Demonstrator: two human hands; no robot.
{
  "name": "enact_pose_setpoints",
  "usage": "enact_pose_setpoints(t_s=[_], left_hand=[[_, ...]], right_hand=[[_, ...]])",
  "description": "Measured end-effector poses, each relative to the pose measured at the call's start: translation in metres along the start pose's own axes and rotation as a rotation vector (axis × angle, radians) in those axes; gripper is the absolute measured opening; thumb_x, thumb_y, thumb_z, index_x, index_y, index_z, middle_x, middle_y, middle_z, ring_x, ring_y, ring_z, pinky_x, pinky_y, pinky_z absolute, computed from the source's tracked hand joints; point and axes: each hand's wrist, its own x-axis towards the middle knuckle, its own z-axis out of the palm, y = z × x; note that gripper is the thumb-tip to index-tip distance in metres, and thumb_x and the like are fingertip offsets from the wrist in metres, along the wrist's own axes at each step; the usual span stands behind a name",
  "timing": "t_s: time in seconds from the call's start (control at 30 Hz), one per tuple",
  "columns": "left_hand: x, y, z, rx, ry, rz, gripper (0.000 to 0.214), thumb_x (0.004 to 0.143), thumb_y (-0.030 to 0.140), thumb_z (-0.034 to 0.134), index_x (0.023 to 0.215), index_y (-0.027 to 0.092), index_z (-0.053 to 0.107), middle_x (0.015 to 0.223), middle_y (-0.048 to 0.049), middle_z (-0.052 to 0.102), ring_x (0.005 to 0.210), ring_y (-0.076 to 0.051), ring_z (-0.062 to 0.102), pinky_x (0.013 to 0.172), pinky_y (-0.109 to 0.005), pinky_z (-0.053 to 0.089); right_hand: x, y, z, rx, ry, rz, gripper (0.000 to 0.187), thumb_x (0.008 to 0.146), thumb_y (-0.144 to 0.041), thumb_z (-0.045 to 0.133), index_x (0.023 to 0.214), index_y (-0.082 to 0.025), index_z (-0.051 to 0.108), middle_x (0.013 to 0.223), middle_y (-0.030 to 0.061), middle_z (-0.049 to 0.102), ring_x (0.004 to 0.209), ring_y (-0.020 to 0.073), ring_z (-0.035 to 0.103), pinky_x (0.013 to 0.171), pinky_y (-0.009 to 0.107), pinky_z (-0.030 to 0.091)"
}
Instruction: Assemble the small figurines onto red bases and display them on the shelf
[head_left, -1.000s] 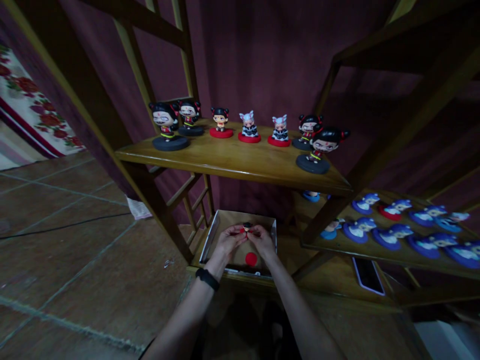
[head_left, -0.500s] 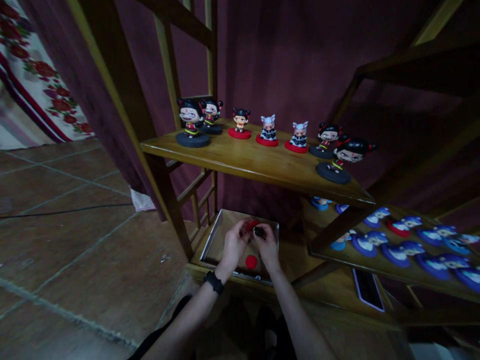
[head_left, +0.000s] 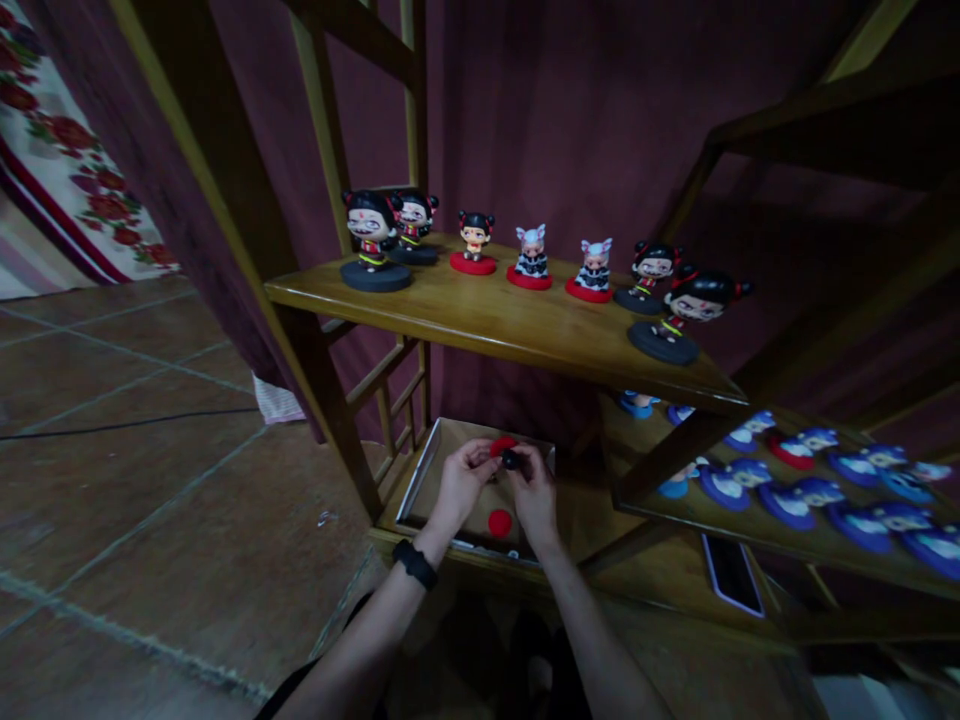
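Note:
My left hand and my right hand meet over an open cardboard box on the low shelf. Between them is a small figurine: the left fingers pinch its red round base, the right fingers grip its dark-haired figure. A second red disc base lies loose in the box below my hands. A black band sits on my left wrist.
A wooden shelf above the box carries several big-headed figurines on black and red bases. To the right a lower shelf holds several blue-based figures. A phone lies beneath it. Tiled floor spreads to the left.
The figurine stood upright between both hands a second ago; it now lies tilted, red base towards the left hand and head towards the right. The view has shifted left and closer.

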Motion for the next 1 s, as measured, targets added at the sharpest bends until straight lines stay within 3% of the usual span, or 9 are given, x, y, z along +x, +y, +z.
enact_pose_setpoints(t_s=[0.17,0.33,0.73,1.0], left_hand=[[-0.001,-0.006,-0.002,-0.196,0.103,-0.230,0.044,0.058,0.022,0.075,0.098,0.012,0.062,0.079,-0.0072,0.068,0.068,-0.014,0.063,0.068,-0.028,0.051],[-0.001,-0.011,-0.003,-0.209,0.156,-0.315,0.037,0.061,0.016,0.072,0.096,0.012,0.062,0.087,-0.0100,0.068,0.072,-0.014,0.064,0.067,-0.027,0.053],[-0.001,-0.014,0.002,-0.073,0.111,-0.293,0.033,0.059,0.017,0.072,0.090,0.009,0.065,0.079,-0.0081,0.069,0.064,-0.012,0.063,0.062,-0.023,0.052],[-0.001,-0.013,0.003,-0.019,0.135,-0.302,0.032,0.056,0.019,0.073,0.086,0.010,0.066,0.071,-0.0043,0.067,0.058,-0.009,0.060,0.055,-0.019,0.049]], right_hand=[[0.003,0.008,0.004,0.047,-0.029,0.135,0.020,0.076,-0.034,0.053,0.092,-0.024,0.056,0.091,0.0009,0.065,0.082,0.0163,0.061,0.074,0.029,0.048],[0.006,0.014,0.006,0.109,-0.030,0.221,0.018,0.074,-0.035,0.053,0.090,-0.025,0.056,0.089,-0.0001,0.065,0.082,0.0158,0.060,0.073,0.028,0.047],[0.007,0.014,0.003,0.048,-0.071,0.293,0.012,0.071,-0.035,0.056,0.076,-0.024,0.054,0.073,-0.0047,0.062,0.072,0.0142,0.058,0.069,0.026,0.043],[0.005,0.019,0.004,0.045,-0.033,0.314,0.013,0.069,-0.034,0.058,0.076,-0.024,0.056,0.075,-0.0036,0.063,0.071,0.0149,0.058,0.069,0.028,0.043]])
